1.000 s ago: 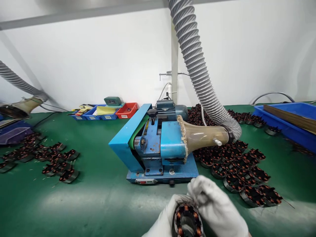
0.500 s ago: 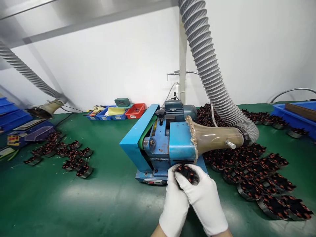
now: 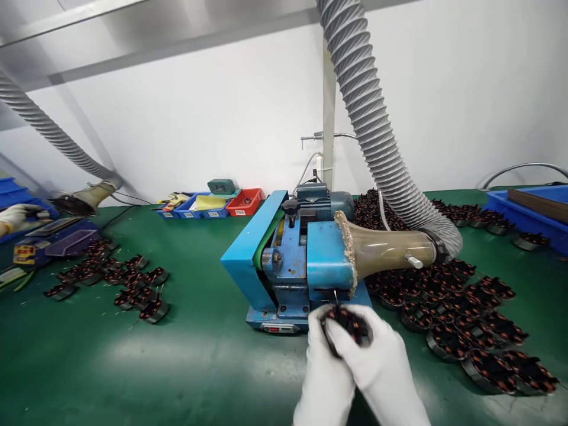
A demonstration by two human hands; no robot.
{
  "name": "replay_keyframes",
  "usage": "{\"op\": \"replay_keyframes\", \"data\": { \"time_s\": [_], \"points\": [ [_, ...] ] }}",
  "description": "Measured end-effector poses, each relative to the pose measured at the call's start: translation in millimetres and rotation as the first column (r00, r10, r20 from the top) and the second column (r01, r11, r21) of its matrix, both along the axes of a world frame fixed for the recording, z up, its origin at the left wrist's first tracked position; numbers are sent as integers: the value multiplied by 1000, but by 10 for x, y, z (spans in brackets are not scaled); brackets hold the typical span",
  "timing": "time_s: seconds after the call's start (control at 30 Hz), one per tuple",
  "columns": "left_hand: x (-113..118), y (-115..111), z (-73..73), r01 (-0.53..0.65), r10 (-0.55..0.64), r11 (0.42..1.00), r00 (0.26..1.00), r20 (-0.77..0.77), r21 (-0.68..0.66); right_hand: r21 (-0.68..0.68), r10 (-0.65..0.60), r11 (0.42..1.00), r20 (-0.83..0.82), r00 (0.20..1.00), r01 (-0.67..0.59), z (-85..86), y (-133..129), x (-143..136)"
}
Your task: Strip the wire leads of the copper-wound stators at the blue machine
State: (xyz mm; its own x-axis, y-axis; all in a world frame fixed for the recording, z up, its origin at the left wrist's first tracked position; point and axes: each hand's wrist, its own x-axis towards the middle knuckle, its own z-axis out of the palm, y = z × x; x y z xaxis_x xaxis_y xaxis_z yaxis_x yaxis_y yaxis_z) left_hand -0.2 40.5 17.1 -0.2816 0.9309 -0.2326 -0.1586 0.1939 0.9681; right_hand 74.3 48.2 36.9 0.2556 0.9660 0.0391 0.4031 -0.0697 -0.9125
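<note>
Along the back of the green desk point(image 3: 195, 367), left of the belt machine point(image 3: 290, 254), a row of small blue bins point(image 3: 222, 210): a yellow sheet point(image 3: 210, 202) lies over part of the row, and the other contents are too small to identify. Next to them, a red bin point(image 3: 239, 211) with a small dark part inside. Far right, a blue crate point(image 3: 528, 223) with a brown board point(image 3: 539, 205) lying across it. Far left, a purple tray point(image 3: 71, 244), contents not readable. Compared with half a second ago, the wound ring point(image 3: 357, 326) I am handling has dropped back slightly towards me from the machine's blue housing point(image 3: 329, 251); a thin bright wire point(image 3: 336, 297) now shows at its top, contact with the housing uncertain. A co-worker's gloved hand point(image 3: 16, 218) has also appeared at the left edge. Both my hands are white-gloved and curled closely around the ring, just in front of the machine: left hand point(image 3: 327, 373) cupping its left side, right hand point(image 3: 384, 358) gripping the right, thumb laid across the near face. Slight blur there.
</note>
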Motion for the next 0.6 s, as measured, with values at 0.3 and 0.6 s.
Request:
{"op": "replay_keyframes", "data": {
  "time_s": [0.3,0.6],
  "points": [
    [-152,-227,-5,64,-90,990,973,-214,-126,21,-39,999,28,999,39,-113,-225,-19],
    [8,269,-42,124,-119,989,991,-62,86,-39,28,999,-37,999,-29,83,263,1]
  ]
}}
